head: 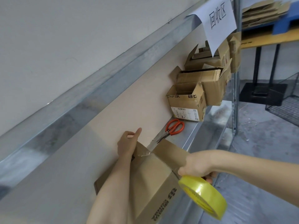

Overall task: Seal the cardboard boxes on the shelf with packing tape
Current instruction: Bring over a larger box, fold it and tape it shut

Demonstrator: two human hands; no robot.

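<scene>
A brown cardboard box (150, 180) with black print on its front lies on the metal shelf (192, 131) at bottom centre. My left hand (127, 144) presses on the far end of its top, thumb raised against the back panel. My right hand (195, 165) grips a yellow roll of packing tape (203, 194) at the box's near front edge. A strip of tape seems to run along the top seam between the two hands.
Red-handled scissors (174, 128) lie on the shelf just beyond the box. Further along stand several open cardboard boxes (187, 102). A white paper sign (216, 20) hangs from the shelf above. Flattened cardboard (263, 12) is stacked at top right.
</scene>
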